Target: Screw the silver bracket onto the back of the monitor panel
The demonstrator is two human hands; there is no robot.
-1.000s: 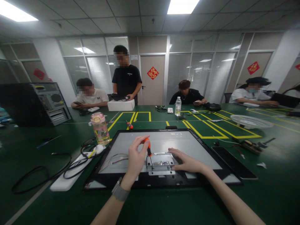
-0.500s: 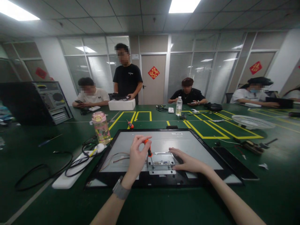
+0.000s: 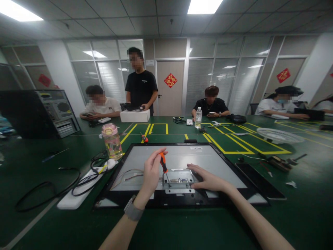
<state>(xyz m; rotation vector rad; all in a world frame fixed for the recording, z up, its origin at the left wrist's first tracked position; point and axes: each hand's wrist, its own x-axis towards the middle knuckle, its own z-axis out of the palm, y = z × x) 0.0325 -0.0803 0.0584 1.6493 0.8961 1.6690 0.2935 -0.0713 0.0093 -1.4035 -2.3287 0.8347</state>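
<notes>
A monitor [image 3: 208, 158] lies face down on the green table, its grey back panel up. Near its front edge sits a small metal circuit cover [image 3: 179, 181]. My left hand [image 3: 151, 173] is closed round an orange-and-black screwdriver [image 3: 163, 163], whose tip rests on the left side of the metal cover. A grey watch is on that wrist. My right hand [image 3: 208, 178] lies with fingers stretched out on the right side of the cover, touching it.
A pink-lidded bottle [image 3: 111, 140], black cables [image 3: 75, 180] and a white board [image 3: 75, 196] lie left of the monitor. A PC case [image 3: 39, 113] stands far left. A dark panel [image 3: 257, 180] and fan grille [image 3: 279, 135] lie right. Several people sit or stand across the table.
The screwdriver handle has tilted slightly left and my left fingers have shifted on it. My right hand has stayed on the cover.
</notes>
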